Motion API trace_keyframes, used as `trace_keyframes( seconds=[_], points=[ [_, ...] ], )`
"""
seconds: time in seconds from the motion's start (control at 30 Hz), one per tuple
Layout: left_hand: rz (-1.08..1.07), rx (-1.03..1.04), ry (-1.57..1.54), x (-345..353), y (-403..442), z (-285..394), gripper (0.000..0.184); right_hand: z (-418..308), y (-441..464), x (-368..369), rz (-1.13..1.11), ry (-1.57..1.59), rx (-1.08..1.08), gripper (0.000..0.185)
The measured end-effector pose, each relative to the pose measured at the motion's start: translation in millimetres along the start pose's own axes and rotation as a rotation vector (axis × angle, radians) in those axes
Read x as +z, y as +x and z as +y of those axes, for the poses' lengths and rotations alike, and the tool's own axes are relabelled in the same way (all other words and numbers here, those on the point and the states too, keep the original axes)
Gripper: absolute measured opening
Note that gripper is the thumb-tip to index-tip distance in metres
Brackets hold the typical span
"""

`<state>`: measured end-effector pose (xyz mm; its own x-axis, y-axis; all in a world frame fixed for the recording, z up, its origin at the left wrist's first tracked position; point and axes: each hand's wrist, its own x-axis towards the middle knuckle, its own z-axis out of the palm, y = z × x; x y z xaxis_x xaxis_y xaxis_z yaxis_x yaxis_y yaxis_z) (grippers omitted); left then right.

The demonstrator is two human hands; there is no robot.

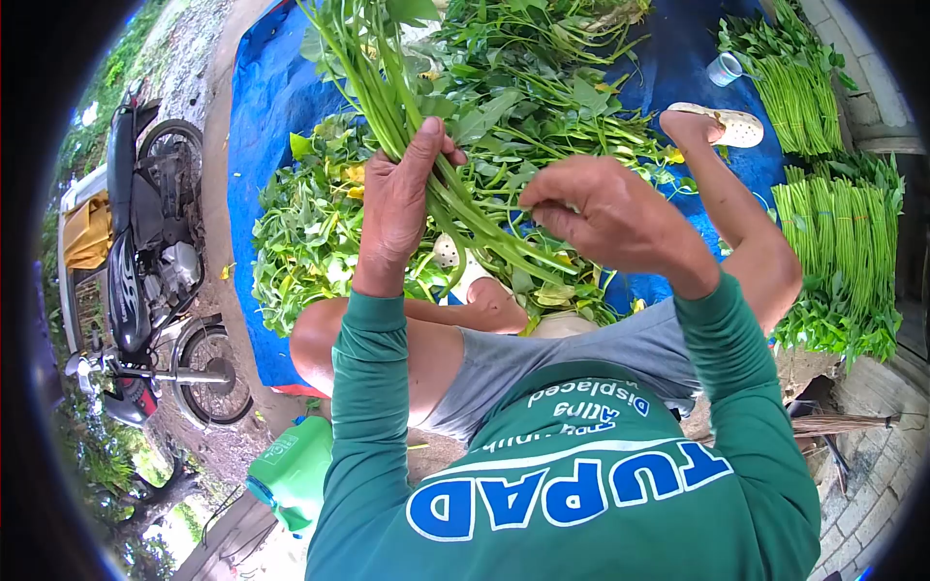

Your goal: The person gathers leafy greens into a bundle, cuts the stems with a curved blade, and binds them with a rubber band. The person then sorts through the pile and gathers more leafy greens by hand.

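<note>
A bunch of long leafy green stems (450, 198) is gripped in my left hand (402, 194), thumb wrapped over it. The leafy tops point away from me, and the cut ends slant down to the right. My right hand (605, 208) is raised just right of the stem ends, its fingers curled together in a pinch. What that pinch holds, if anything, is too small to make out. Beneath both hands lies a spread-out heap of loose leafy greens (513, 126), some leaves yellow, on a blue tarp (254, 107).
Tied bundles of stems (838, 228) lie at the right, with another bundle (799, 102) behind them. A white cup (724, 70) stands on the tarp near my right foot's clog (738, 128). A motorcycle (145, 261) is parked at left, near a green container (295, 470).
</note>
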<state>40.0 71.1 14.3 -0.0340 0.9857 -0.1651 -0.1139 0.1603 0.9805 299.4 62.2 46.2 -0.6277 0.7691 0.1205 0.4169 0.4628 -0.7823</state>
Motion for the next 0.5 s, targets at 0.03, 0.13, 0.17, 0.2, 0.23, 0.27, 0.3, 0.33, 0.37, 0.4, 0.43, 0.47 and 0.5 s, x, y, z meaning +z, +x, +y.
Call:
trace_keyframes(
  seconds=[0.03, 0.13, 0.17, 0.2, 0.23, 0.27, 0.3, 0.33, 0.37, 0.4, 0.43, 0.47, 0.5],
  points=[
    [-0.041, -0.046, -0.032, -0.7, -0.5, 1.0, 0.037, 0.7, 6.4, -6.3, 0.02, -0.025, -0.047, 0.014],
    [-0.155, -0.163, -0.125, 2.1, -3.5, 8.7, 0.036, -1.2, 30.8, -26.5, 0.059, -0.066, -0.144, 0.017],
    [-0.186, -0.197, -0.149, 4.7, -5.9, 11.4, 0.036, 6.1, 41.2, -26.6, 0.081, -0.07, -0.186, 0.018],
    [-0.218, -0.234, -0.173, 6.5, -8.3, 13.9, 0.037, 17.2, 51.7, -24.4, 0.103, -0.072, -0.226, 0.021],
    [-0.218, -0.253, -0.138, 6.8, -10.0, 15.8, 0.036, 23.4, 59.9, -22.8, 0.124, -0.074, -0.265, 0.023],
    [-0.219, -0.276, -0.106, 7.0, -11.4, 16.5, 0.035, 21.0, 65.4, -23.7, 0.071, -0.014, -0.188, 0.03],
    [-0.227, -0.304, -0.078, 9.0, -12.6, 15.4, 0.034, 23.6, 71.5, -21.1, 0.071, -0.014, -0.185, 0.031],
    [-0.234, -0.304, -0.084, 11.1, -13.8, 13.2, 0.034, 29.4, 77.3, -17.9, 0.068, -0.016, -0.175, 0.032],
    [-0.21, -0.298, -0.077, 14.8, -17.1, 14.1, 0.033, 35.7, 81.8, -14.4, 0.062, -0.013, -0.162, 0.033],
    [-0.225, -0.318, -0.08, 12.0, -16.7, 10.0, 0.032, 41.4, 86.8, -12.2, 0.103, -0.092, -0.243, 0.034],
    [-0.236, -0.333, -0.081, 6.6, -14.8, 7.4, 0.032, 46.4, 90.5, -11.8, 0.081, -0.053, -0.23, 0.033],
    [-0.209, -0.348, -0.058, 1.0, -13.4, 6.4, 0.03, 50.8, 94.3, -12.0, 0.058, -0.014, -0.22, 0.033],
    [-0.181, -0.362, -0.037, -4.3, -12.6, 7.4, 0.028, 55.7, 97.3, -13.9, 0.032, 0.024, -0.21, 0.032]
  ],
)
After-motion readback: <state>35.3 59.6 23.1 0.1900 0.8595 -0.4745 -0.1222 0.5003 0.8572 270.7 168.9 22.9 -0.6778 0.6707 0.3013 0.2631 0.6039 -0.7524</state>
